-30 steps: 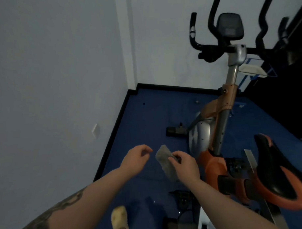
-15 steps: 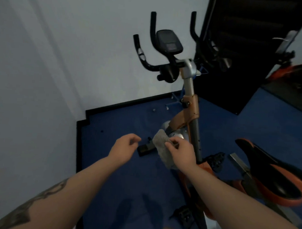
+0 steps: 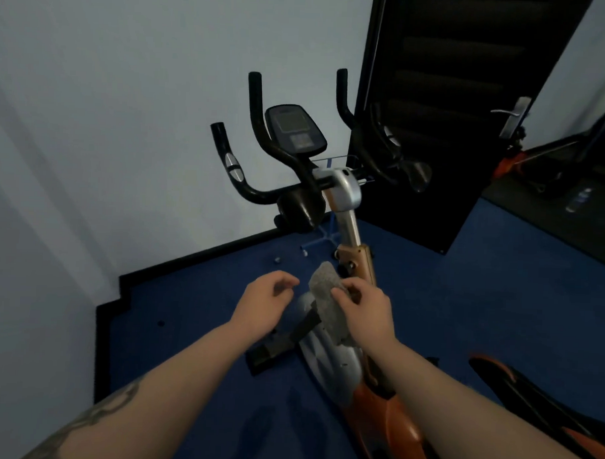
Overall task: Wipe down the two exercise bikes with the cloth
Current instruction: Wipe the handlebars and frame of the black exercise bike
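An orange and silver exercise bike (image 3: 349, 210) stands in front of me on the blue floor, with black handlebars (image 3: 251, 189), a console (image 3: 294, 129) and a black-and-orange saddle (image 3: 528, 391) at the lower right. My right hand (image 3: 367, 307) pinches a grey cloth (image 3: 326, 292) in the air in front of the bike's post. My left hand (image 3: 267, 300) hovers just left of the cloth with its fingers loosely curled and holds nothing. A second bike is partly visible through the doorway (image 3: 516, 161) at the far right.
A white wall (image 3: 109, 136) closes off the left and back, with a black skirting along the floor. A black door (image 3: 446, 107) stands open behind the bike. A small blue wire stand (image 3: 323, 237) sits by the wall. A bottle (image 3: 578, 199) lies beyond the door.
My view has swung right and upward, bringing the handlebars, console and open door into sight. Both hands keep their pose, the cloth still pinched in the right one.
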Tool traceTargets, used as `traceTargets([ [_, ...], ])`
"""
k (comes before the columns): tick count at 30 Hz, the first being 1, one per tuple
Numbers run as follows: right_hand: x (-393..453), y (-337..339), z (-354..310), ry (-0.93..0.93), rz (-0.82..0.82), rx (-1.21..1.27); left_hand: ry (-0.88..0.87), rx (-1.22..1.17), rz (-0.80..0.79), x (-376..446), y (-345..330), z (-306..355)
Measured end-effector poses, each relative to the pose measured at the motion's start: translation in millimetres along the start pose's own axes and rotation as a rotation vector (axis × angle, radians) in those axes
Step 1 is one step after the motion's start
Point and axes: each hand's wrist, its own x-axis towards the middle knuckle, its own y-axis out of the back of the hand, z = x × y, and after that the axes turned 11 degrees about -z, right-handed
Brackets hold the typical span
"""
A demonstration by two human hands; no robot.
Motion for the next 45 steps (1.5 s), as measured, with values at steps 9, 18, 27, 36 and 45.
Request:
traceTargets([
  [9, 78.7, -7.2, -34.2, 0.029, 0.126, 0.234, -0.060, -0.091, 0.204, 68.6, 39.7, -3.1],
  [18, 146.1, -21.0, -96.0, 0.234, 0.399, 0.121, -0.215, -0.195, 0.366, 131.1, 93.7, 12.8],
  [27, 155.5, -64.7, -73.6, 0.257, 0.320, -0.469, -0.241, -0.343, 0.152, 147.5, 74.6, -5.2],
  [36, 156.5, -60.2, -49.9, 0.387, 0.118, -0.354, -0.215, -0.579, 0.074, 148.4, 44.9, -15.3],
  [45, 156.1, -62.1, -47.4, 0.467, 0.147, -0.178, -0.217, -0.590, 0.058, 147.3, 39.1, -18.5],
])
